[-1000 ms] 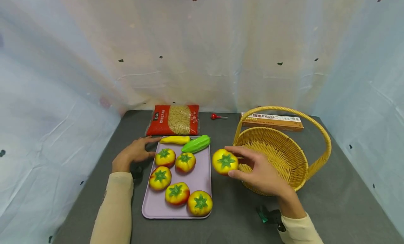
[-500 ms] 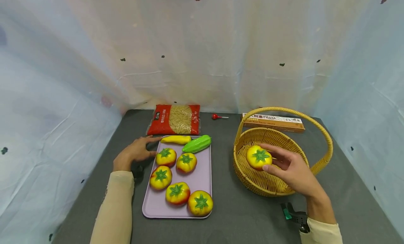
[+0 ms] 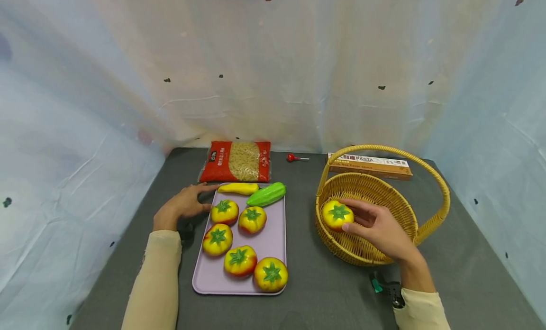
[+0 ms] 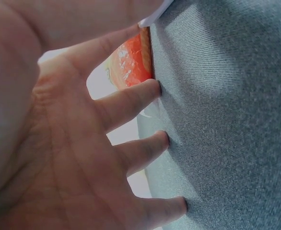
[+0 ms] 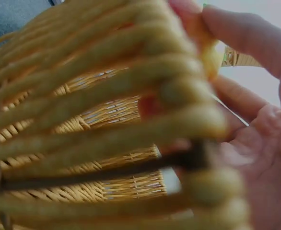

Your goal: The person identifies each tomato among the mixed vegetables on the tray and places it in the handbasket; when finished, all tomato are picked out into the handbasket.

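The fingers of the right hand (image 3: 379,225) pinch one round yellow-and-red toy fruit with a green star-shaped top (image 3: 338,216). They hold it within the mouth of a woven yellow basket with a tall arched handle (image 3: 345,255), near the wall on the fruit's left side. Whether the fruit touches the basket bottom, I cannot tell. In the right wrist view the weave is blurred and covers much of the fruit and of the fingers.

The left hand (image 3: 181,204) has its fingers (image 4: 131,103) spread; their tips rest at the upper left edge of a flat lilac tray (image 3: 209,281) and on the grey tabletop (image 3: 303,297). Between these fingers, in the left wrist view, only a piece of something red and shiny shows.

To the right of the left fingers, the tray carries five more such toy fruits (image 3: 240,261), one slim yellow pepper (image 3: 238,188) and one ridged green vegetable (image 3: 266,195). Beyond the left fingers lies one red bag of pasta with a clear window (image 3: 244,161). Beyond the right fingers lie one red lollipop (image 3: 291,157) and one long brown-and-white pasta box (image 3: 368,168), partly hidden by the basket. Both cream sleeves (image 3: 155,278) are cut off by the lower edge.
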